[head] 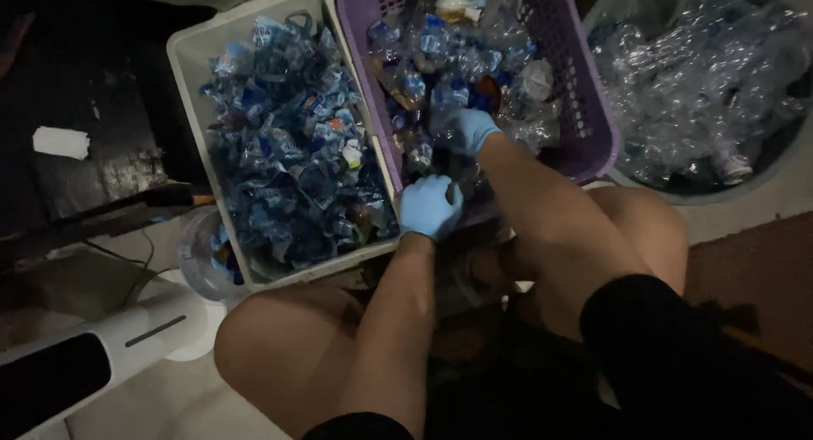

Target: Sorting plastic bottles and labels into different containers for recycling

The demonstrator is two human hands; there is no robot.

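Two hands in blue gloves work at the near end of a purple slotted plastic basket (593, 110) heaped with crushed clear plastic bottles (440, 59). Right hand (471, 128) reaches into the heap, fingers curled over a bottle; left hand (429, 205) is closed at the basket's near corner, though what it grips cannot be told. Just left, touching it, a white rectangular plastic basket (190, 76) holds torn blue wrappers (296, 152). At right, a round grey tub (762, 173) carries bare clear bottles.
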